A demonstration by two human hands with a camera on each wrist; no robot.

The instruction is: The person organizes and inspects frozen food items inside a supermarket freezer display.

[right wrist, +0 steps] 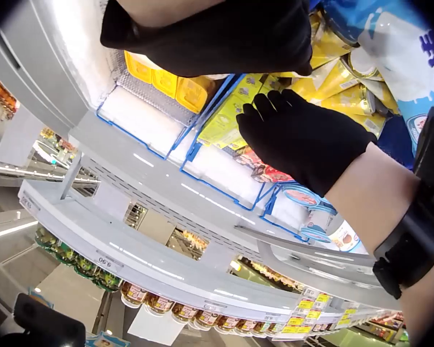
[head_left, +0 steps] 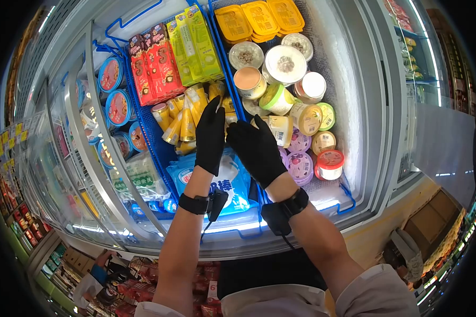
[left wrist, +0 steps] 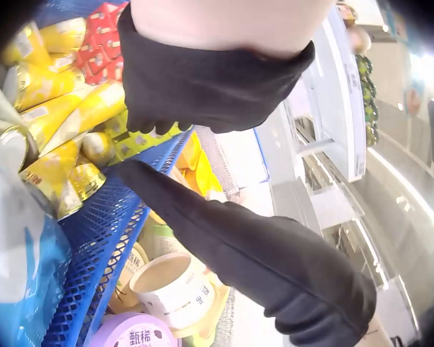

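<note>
Our left hand (head_left: 209,137) and right hand (head_left: 256,148), fingers extended, hold nothing, near glossy yellow, tapering cones (head_left: 188,124), too overlapped to count, between the blue basket's (head_left: 154,132) left and right edges; one blue-and-white bag (head_left: 235,182) lies by its near edge.

Yellow wrapped cones (head_left: 188,126), loose pile, tilted various ways, in blue bskt (head_left: 164,152) nr blue bag (head_left: 238,178); prob. sealed.
</note>
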